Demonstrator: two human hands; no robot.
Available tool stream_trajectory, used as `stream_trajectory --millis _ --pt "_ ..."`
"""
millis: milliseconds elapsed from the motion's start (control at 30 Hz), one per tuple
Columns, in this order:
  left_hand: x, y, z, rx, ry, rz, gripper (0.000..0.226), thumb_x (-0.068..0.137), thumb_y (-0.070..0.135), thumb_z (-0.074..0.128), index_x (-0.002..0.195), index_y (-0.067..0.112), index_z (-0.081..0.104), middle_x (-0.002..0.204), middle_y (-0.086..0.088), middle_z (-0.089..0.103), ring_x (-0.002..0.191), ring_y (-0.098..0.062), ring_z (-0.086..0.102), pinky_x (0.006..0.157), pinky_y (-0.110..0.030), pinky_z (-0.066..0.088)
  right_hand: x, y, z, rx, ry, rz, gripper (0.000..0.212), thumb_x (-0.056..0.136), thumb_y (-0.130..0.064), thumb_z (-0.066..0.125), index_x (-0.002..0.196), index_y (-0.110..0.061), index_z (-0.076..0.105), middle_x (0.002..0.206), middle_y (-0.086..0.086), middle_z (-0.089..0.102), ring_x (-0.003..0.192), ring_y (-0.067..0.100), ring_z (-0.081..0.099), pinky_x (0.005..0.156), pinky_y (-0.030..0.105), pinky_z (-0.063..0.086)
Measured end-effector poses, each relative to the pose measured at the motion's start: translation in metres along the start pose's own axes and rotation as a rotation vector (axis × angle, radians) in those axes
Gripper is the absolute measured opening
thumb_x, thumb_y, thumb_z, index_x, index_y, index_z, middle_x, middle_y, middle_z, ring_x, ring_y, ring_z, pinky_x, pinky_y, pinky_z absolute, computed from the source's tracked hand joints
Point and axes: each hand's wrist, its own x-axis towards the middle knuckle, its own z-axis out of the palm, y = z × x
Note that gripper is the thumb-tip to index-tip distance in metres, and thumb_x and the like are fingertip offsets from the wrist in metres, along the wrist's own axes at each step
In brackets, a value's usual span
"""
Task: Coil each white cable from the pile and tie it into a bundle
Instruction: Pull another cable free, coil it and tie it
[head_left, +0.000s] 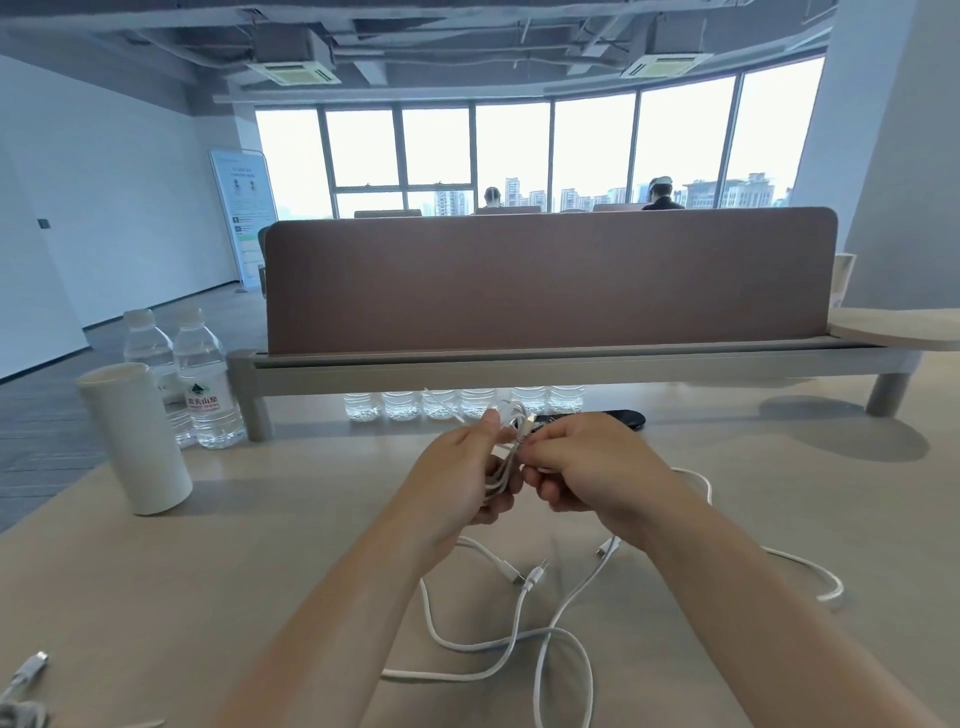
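Head view looks down over my two forearms to where my hands meet above the pale table (208, 571). My left hand (462, 467) is curled around a coiled white cable (506, 457), its loops standing upright in my grip. My right hand (587, 467) pinches the free end of that same cable just beside the coil, fingers bent tight. Below my wrists the loose white cables (519, 639) sprawl across the table in overlapping loops, several plugs lying close together near the middle. Another white cable end (26, 675) lies at the bottom left corner, well apart from the rest. At the table's left edge stands a white cylinder (137, 441), upright; I cannot tell what is inside it. Just behind it stand two capped clear bottles: the nearer bottle (205, 384), labelled, holds clear water, and the farther bottle (148, 343) is partly hidden by the cylinder. Under the raised shelf of the brown divider (545, 280) a row of clear bottles (462, 402) shows only its lower parts. A flat black object (618, 417) lies beyond my right hand.
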Motion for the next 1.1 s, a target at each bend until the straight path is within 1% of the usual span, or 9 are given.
stream_trajectory --millis 100,167,333,533,633,700,867,1000,1100 --pt "0.003 0.0 -0.003 -0.009 0.063 0.022 0.034 0.107 0.04 0.04 0.105 0.022 0.069 0.067 -0.009 0.061 0.051 -0.017 0.049 0.058 -0.028 0.037 -0.003 0.0 0.0 -0.014 -0.04 -0.009 0.008 0.085 -0.007 0.07 0.084 0.001 0.071 0.062 0.006 0.063 0.05 0.014 0.051 0.055 0.025 0.047" --pt "0.004 0.0 -0.007 0.001 0.105 0.021 0.033 0.107 0.04 0.041 0.105 0.023 0.069 0.069 -0.009 0.064 0.052 -0.018 0.051 0.059 -0.028 0.039 -0.004 -0.001 0.001 -0.094 -0.036 -0.024 0.011 0.083 -0.01 0.074 0.088 -0.003 0.068 0.062 0.005 0.066 0.051 0.015 0.054 0.053 0.025 0.048" --pt "0.005 0.001 -0.009 0.009 0.115 0.002 0.034 0.107 0.042 0.039 0.104 0.023 0.067 0.077 -0.013 0.064 0.057 -0.021 0.052 0.062 -0.029 0.041 -0.004 0.0 0.001 -0.152 0.004 -0.049 0.015 0.083 -0.001 0.064 0.097 -0.008 0.066 0.065 0.006 0.068 0.054 0.014 0.06 0.061 0.029 0.055" --pt "0.005 0.003 -0.01 0.009 0.099 0.014 0.032 0.107 0.042 0.039 0.1 0.028 0.067 0.066 -0.005 0.062 0.057 -0.019 0.052 0.061 -0.03 0.041 -0.004 -0.001 0.001 -0.204 -0.068 0.0 0.013 0.083 0.002 0.061 0.093 0.0 0.07 0.069 0.008 0.068 0.059 0.016 0.066 0.07 0.033 0.061" --pt "0.005 0.002 -0.011 0.005 0.1 0.006 0.032 0.107 0.043 0.04 0.099 0.027 0.067 0.063 -0.003 0.062 0.057 -0.019 0.052 0.062 -0.03 0.041 -0.006 -0.003 0.001 -0.124 -0.077 0.031 0.012 0.085 0.004 0.058 0.09 0.002 0.069 0.068 0.01 0.066 0.06 0.019 0.068 0.07 0.035 0.061" --pt "0.006 0.003 -0.012 -0.02 0.09 -0.009 0.033 0.107 0.042 0.041 0.102 0.023 0.067 0.063 -0.004 0.062 0.056 -0.02 0.05 0.06 -0.029 0.04 -0.004 -0.003 0.001 -0.053 -0.02 0.045 0.01 0.087 0.004 0.058 0.088 0.003 0.068 0.067 0.012 0.062 0.055 0.019 0.065 0.066 0.034 0.06" --pt "0.006 0.001 -0.009 -0.036 0.019 -0.03 0.039 0.105 0.044 0.043 0.11 0.012 0.065 0.073 -0.01 0.065 0.052 -0.018 0.052 0.056 -0.027 0.04 -0.001 -0.001 0.003 -0.025 0.043 0.016 0.011 0.087 -0.002 0.063 0.087 0.006 0.07 0.062 0.008 0.058 0.048 0.014 0.052 0.054 0.027 0.049" --pt "0.003 -0.001 -0.005 -0.02 0.009 -0.023 0.034 0.106 0.043 0.043 0.106 0.017 0.066 0.072 -0.007 0.063 0.054 -0.017 0.051 0.058 -0.027 0.04 -0.002 0.0 0.008 0.006 0.028 -0.027 0.012 0.085 -0.009 0.073 0.072 -0.006 0.074 0.063 0.011 0.061 0.053 0.016 0.052 0.058 0.03 0.049" --pt "0.007 0.001 -0.009 -0.06 0.067 -0.009 0.033 0.106 0.038 0.044 0.102 0.016 0.067 0.068 -0.007 0.061 0.053 -0.019 0.046 0.058 -0.027 0.036 -0.003 0.0 0.007 0.018 -0.01 -0.021 0.01 0.085 -0.01 0.078 0.085 -0.002 0.072 0.063 0.008 0.063 0.056 0.015 0.058 0.064 0.03 0.056"
